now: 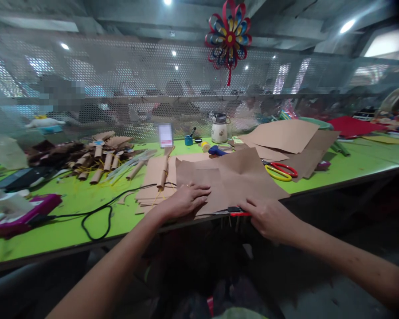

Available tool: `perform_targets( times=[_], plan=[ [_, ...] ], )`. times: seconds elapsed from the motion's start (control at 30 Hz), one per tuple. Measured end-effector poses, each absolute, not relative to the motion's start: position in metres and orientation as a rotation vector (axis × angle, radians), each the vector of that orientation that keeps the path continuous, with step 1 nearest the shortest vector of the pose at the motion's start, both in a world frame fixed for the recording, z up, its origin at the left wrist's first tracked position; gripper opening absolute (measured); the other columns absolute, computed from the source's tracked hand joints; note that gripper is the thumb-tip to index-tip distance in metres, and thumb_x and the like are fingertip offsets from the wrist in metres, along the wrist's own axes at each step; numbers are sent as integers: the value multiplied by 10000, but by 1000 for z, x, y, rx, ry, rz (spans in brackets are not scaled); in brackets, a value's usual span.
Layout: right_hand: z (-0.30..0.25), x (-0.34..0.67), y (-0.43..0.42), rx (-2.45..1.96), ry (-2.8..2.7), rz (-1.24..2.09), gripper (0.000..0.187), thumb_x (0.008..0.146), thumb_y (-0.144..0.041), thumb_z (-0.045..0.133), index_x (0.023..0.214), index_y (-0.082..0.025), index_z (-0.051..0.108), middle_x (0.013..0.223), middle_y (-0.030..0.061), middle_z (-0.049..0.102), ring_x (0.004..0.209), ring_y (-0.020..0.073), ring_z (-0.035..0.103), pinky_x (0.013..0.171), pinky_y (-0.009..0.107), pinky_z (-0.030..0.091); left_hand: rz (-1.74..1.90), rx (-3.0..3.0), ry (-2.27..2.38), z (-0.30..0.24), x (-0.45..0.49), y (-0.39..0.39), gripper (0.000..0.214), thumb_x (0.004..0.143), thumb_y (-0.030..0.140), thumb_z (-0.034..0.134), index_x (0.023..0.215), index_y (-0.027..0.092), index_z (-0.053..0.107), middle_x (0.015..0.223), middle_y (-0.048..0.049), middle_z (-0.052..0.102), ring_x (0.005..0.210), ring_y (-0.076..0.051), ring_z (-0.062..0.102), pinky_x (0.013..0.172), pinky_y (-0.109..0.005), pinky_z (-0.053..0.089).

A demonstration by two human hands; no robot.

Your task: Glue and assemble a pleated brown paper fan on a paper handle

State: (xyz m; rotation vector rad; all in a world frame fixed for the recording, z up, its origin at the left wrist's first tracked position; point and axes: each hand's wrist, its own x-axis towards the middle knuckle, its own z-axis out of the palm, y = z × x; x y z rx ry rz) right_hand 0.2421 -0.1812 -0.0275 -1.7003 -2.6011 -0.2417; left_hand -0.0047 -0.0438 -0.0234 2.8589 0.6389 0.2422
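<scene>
A folded sheet of brown paper (232, 177) lies on the green table (69, 221) near its front edge. My left hand (184, 200) lies flat on the sheet's near left part, fingers stretched out. My right hand (269, 217) rests at the table's edge by the sheet's near right corner, fingers closed around a red-and-black handled tool (234, 211) that lies along the edge; how firmly it is held is unclear. More brown sheets (154, 181) are stacked under and left of the folded one.
Red-and-yellow scissors (281, 170) lie right of the sheet. Rolled paper tubes (99, 161) pile up at the left, with a black cable (96, 217) and a pink box (26, 212). A white jar (219, 129), larger brown sheets (286, 135) and a mesh screen (119, 88) stand behind.
</scene>
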Motion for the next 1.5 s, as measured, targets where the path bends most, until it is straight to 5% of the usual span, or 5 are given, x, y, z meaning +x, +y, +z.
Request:
perform_targets(
  times=[1.5],
  plan=[
    [-46,253,-210,-1526,-2439,-43,477,753,-75,456,1211,-184,533,1010,88,599,866,209,580,727,298,432,243,2820,677,-24,-6,-41,418,913,304,456,1321,224,500,1389,-63,498,1247,-246,432,1033,-435,298]
  ],
)
